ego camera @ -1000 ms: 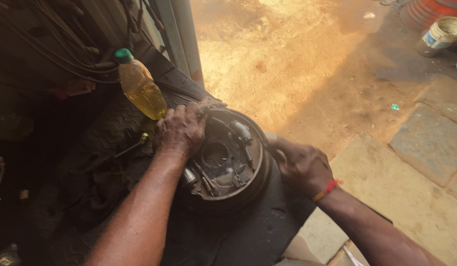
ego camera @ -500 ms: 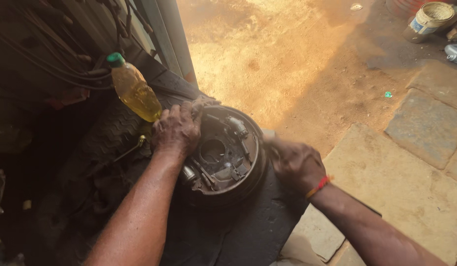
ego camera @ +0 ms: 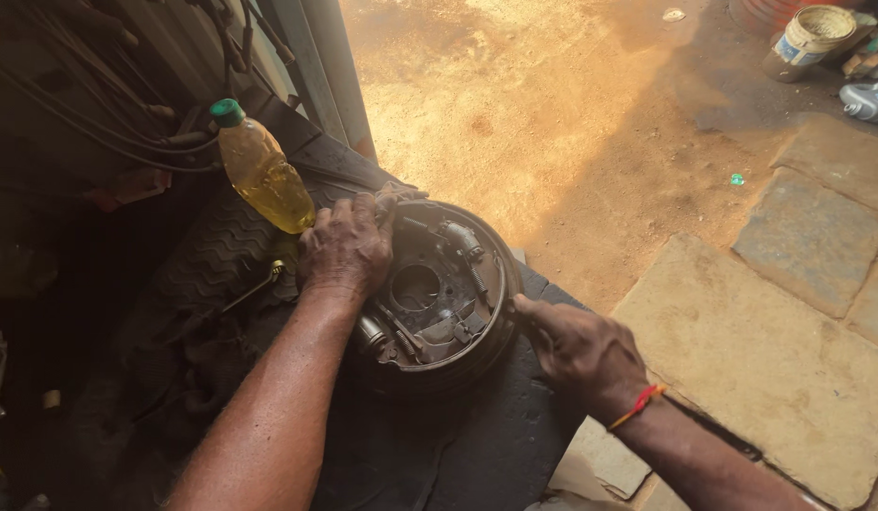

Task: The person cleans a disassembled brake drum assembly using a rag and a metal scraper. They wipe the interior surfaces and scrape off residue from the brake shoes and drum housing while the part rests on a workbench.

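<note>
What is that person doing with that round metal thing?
A person is working on a round, greasy brake assembly that lies flat on a dark tyre. The left hand presses on its upper left edge, and the right hand grips its right rim. Springs and metal parts show inside it. A plastic bottle of yellow liquid stands just behind, beside sunlit dirt ground.
</note>
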